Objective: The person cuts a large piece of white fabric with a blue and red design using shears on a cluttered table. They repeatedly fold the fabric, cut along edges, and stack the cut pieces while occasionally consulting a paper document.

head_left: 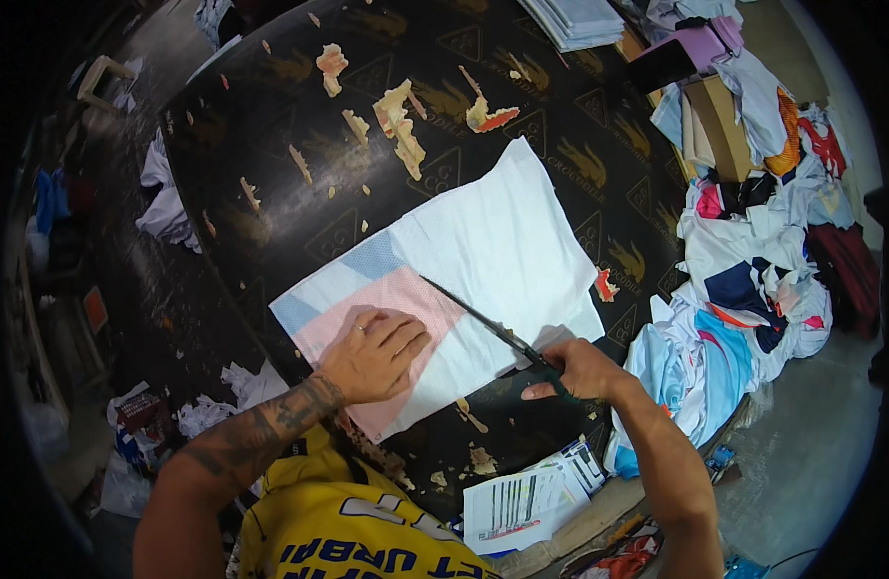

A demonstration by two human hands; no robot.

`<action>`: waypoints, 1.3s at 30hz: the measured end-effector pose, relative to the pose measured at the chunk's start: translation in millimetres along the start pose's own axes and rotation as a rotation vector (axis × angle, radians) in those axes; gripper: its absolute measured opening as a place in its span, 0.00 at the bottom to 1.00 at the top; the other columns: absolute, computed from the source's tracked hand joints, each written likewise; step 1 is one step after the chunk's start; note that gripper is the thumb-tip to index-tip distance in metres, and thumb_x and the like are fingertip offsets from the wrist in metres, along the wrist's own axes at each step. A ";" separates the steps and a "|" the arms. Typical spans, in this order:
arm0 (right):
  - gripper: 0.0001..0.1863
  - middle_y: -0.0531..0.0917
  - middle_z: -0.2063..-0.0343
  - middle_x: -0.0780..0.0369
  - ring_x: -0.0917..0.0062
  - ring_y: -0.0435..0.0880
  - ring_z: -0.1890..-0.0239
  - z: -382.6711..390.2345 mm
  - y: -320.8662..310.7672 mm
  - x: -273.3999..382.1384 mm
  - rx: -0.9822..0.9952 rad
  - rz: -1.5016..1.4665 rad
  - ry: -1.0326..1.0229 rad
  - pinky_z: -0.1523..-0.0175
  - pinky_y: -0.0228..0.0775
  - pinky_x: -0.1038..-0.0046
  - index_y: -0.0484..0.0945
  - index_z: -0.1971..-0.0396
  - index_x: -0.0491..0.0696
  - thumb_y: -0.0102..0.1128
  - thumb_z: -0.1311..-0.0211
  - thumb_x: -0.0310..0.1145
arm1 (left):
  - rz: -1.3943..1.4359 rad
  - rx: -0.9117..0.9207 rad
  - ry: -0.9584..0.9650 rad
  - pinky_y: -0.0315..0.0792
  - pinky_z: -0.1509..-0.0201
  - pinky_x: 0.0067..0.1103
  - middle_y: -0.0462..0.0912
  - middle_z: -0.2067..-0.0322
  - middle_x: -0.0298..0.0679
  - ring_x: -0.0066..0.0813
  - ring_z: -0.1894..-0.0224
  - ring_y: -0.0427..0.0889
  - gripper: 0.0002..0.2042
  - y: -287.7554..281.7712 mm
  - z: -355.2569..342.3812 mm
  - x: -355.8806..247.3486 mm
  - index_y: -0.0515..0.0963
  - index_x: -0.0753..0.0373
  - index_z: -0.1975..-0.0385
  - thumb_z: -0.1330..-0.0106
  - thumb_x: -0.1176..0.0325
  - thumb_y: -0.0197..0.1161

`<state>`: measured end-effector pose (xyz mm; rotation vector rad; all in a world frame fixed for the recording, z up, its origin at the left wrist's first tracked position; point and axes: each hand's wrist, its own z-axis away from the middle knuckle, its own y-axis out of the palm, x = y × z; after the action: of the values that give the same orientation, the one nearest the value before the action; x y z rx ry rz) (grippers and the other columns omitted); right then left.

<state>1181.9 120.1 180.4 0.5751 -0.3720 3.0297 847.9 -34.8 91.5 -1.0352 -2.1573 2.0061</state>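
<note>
A white mesh fabric piece [502, 232] with pink and pale blue panels lies on a dark board. My left hand [377, 357] rests palm down on its pink part, fingers slightly curved and lying on the cloth. My right hand [575, 369] grips long dark scissors [478, 318] by the handles at the fabric's lower right. The blades lie across the cloth, their tips near the border of the pink and white parts. I cannot tell whether they are cutting.
Dark board [261, 135] with peeled patches. A pile of cloth pieces [744, 289] along the right, a lilac bottle [700, 43] with a black device at upper right, a white stack [570, 19] at top, papers [507, 511] at the front edge, scraps [165, 203] on the left.
</note>
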 end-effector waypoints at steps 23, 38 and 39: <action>0.40 0.81 0.81 0.55 0.65 0.81 0.74 3.8 59.8 121.8 -0.402 -0.159 0.085 0.62 0.73 0.60 0.84 0.75 0.41 0.80 0.51 0.71 | 0.259 0.032 -0.007 0.66 0.35 0.43 0.78 0.43 0.42 0.39 0.39 0.75 0.23 -21.0 -10.7 13.9 0.78 0.63 0.42 0.37 0.60 0.65; 0.24 0.72 0.84 0.69 0.85 0.64 0.78 92.0 270.3 183.1 -1.464 -1.075 0.455 0.73 0.57 0.73 0.78 0.74 0.41 0.82 0.38 0.43 | 0.790 0.874 1.020 0.72 0.34 0.46 0.83 0.47 0.42 0.45 0.37 0.79 0.25 -71.1 20.5 -8.4 0.81 0.57 0.42 0.38 0.56 0.75; 0.23 0.74 0.84 0.68 0.85 0.66 0.78 85.6 283.2 185.0 -1.467 -1.089 0.473 0.73 0.59 0.73 0.79 0.73 0.40 0.82 0.38 0.44 | 0.895 0.820 0.995 0.74 0.37 0.46 0.81 0.48 0.42 0.44 0.37 0.79 0.25 -71.6 36.3 15.1 0.80 0.58 0.43 0.38 0.54 0.76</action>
<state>1017.9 -177.2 261.0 -0.1029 -1.3732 1.2158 788.3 -56.5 143.0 -2.2533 -0.3207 1.5963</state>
